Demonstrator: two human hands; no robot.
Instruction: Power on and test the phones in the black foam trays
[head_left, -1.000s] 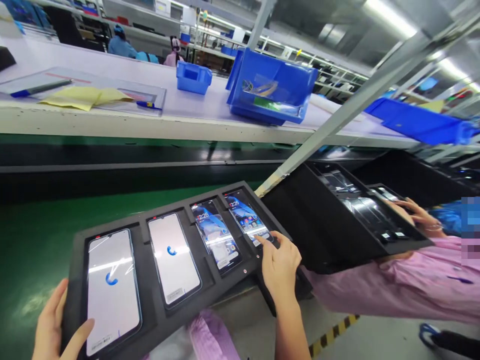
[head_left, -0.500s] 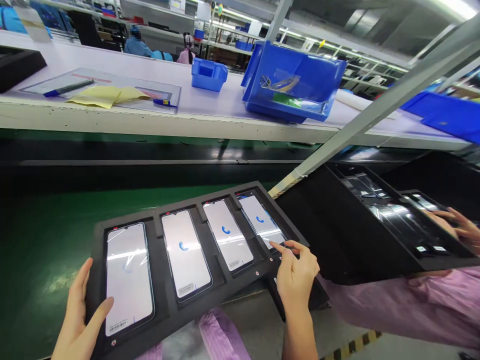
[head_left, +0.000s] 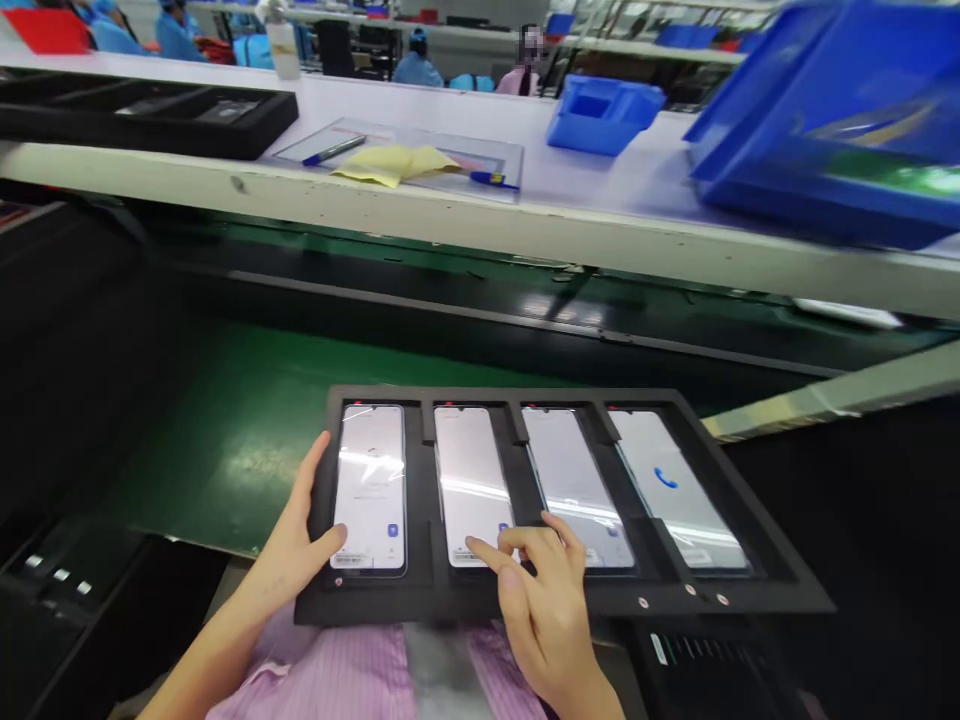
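A black foam tray (head_left: pixel 480 603) holds several smartphones in separate slots, screens lit. My left hand (head_left: pixel 304 530) grips the tray's left end, its thumb over the lower corner of the leftmost phone (head_left: pixel 371 470). My right hand (head_left: pixel 544 600) holds nothing. Its index fingertip is at the lower screen of the second phone (head_left: pixel 471 460), and its other fingers are loosely bent. Part of the third phone (head_left: pixel 574 470) is hidden behind this hand. A blue handset icon shows on the rightmost phone (head_left: pixel 671 490). Small icons appear on the screens to its left.
Beyond the tray runs a white bench (head_left: pixel 480 215) bearing a small blue bin (head_left: pixel 600 115), a large blue bin (head_left: pixel 840 130), yellow paper (head_left: pixel 394 163), pens and a black tray (head_left: pixel 150 125). A grey post (head_left: pixel 847 395) slants in at right. People sit in the background.
The view has swung left and the tray now lies nearly level. My right hand has moved from the rightmost phone to the second one. The left three screens changed from the handset icon.
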